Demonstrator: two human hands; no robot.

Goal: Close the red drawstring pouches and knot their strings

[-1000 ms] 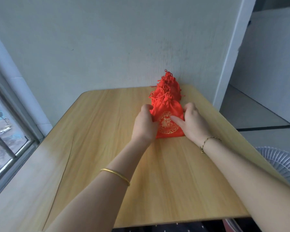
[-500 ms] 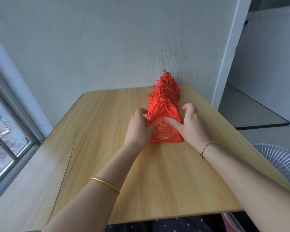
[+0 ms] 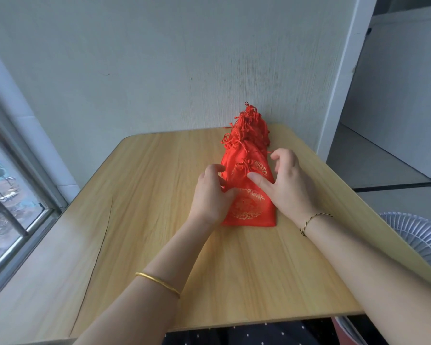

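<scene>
Several red drawstring pouches with gold embroidery lie in an overlapping row (image 3: 249, 145) on the wooden table (image 3: 135, 220), running from the wall toward me. The nearest pouch (image 3: 249, 207) lies flat with its gold emblem up. My left hand (image 3: 209, 195) rests on its left edge, thumb on the fabric. My right hand (image 3: 286, 180) lies on its right side, the index finger pressing the pouch's upper part and the other fingers curled over the pouch behind. The strings of the farther pouches look gathered and tied.
A grey wall stands right behind the table. A window with bars (image 3: 10, 207) runs along the left. A white fan grille (image 3: 416, 240) sits low at the right, beside the table's edge. A step and floor lie beyond on the right.
The nearest pouch has slid toward me, away from the row, with both hands on it. A second pouch's emblem now shows behind it.
</scene>
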